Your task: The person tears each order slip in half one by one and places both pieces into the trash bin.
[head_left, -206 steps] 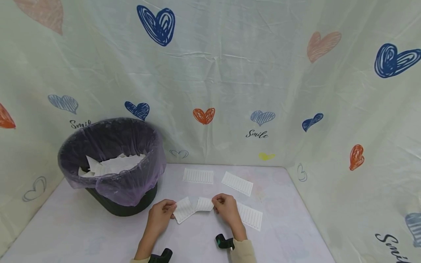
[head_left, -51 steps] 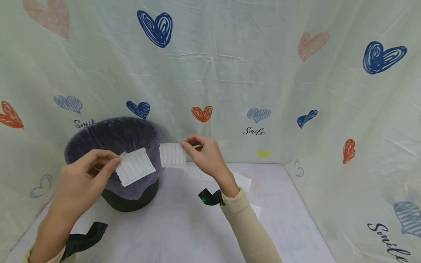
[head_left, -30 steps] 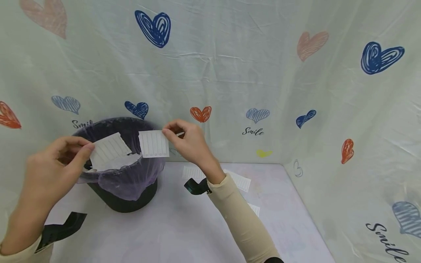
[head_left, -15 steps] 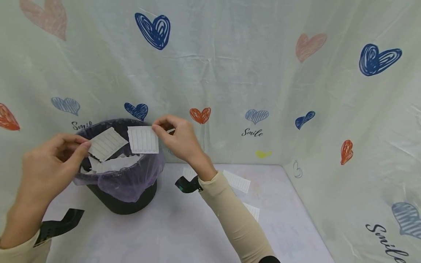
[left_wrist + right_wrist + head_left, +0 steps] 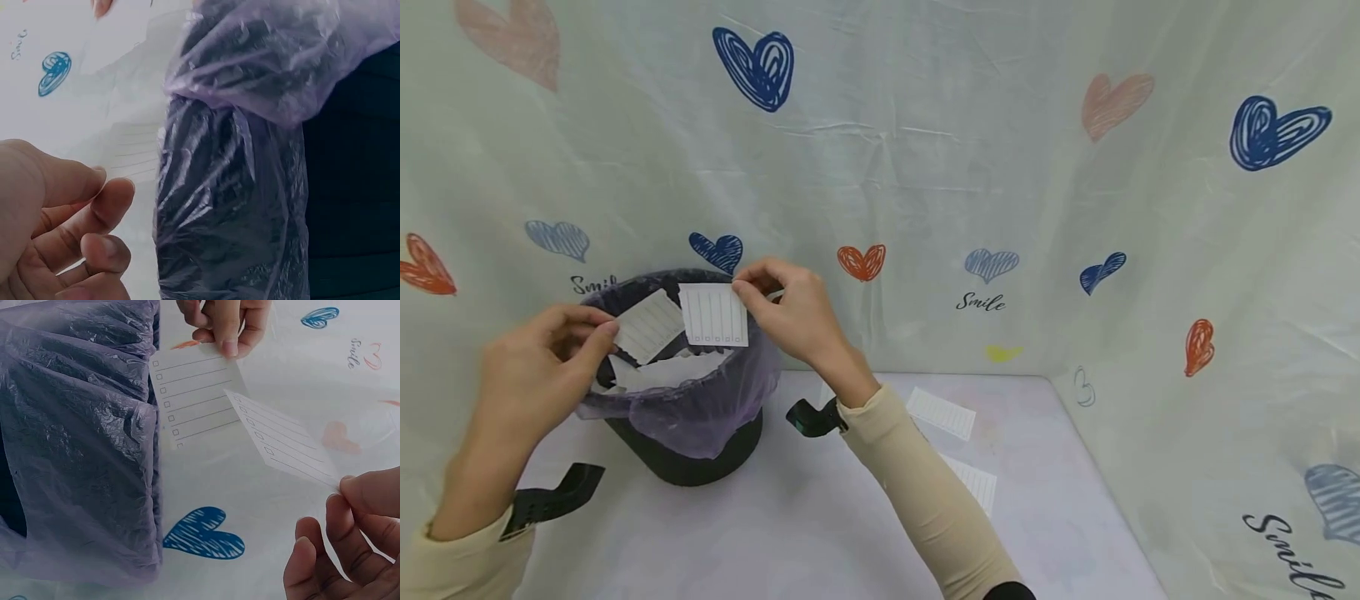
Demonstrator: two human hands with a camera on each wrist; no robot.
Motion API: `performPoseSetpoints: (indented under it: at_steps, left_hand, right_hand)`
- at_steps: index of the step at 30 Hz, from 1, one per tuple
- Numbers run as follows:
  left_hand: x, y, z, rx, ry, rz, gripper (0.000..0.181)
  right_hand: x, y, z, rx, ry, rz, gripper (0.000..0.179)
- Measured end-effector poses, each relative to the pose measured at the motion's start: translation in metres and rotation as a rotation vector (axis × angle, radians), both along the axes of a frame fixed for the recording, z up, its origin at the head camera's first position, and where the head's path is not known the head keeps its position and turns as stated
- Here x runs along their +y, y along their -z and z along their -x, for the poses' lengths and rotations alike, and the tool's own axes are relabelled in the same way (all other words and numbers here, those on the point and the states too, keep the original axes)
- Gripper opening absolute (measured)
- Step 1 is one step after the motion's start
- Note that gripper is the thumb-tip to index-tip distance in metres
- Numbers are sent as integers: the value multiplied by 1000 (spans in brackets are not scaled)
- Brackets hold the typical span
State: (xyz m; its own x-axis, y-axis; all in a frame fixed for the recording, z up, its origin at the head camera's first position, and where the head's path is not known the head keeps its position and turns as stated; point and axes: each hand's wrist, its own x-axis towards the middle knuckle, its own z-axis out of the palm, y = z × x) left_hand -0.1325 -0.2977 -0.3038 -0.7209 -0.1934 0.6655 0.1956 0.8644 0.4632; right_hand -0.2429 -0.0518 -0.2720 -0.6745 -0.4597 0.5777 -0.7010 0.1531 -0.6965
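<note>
While the left hand [image 5: 541,367] pinches one scrap [image 5: 651,327], the right hand [image 5: 799,315] pinches another [image 5: 711,315].

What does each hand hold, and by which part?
In the head view, the left hand pinches a paper piece by its left end; the right hand a second piece by its upper right corner.

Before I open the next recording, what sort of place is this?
Probably a makeshift recording booth: a pale, heart-printed hanging sheet backs and flanks a white tabletop bearing a tapered black bin with a purple plastic liner.
</note>
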Motion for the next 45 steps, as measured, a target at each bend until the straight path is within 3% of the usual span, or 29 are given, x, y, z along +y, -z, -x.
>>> performPoseSetpoints:
  at_steps: [20,26,34,45]
  left_hand:
    - [-10,5,10,-81,-35,16,18]
    - [-12,6,10,-98,-42,27,17]
    - [-12,12,7,-119,1,79,14]
    - [-9,6,4,-179,-18,105,20]
  right_hand:
    - [-6,10,16,-21,49,-3,13]
    - [-9,18,21,-38,69,8,13]
    - [-16,31,23,-36,76,-30,12]
    - [-21,34,19,-42,65,-96,16]
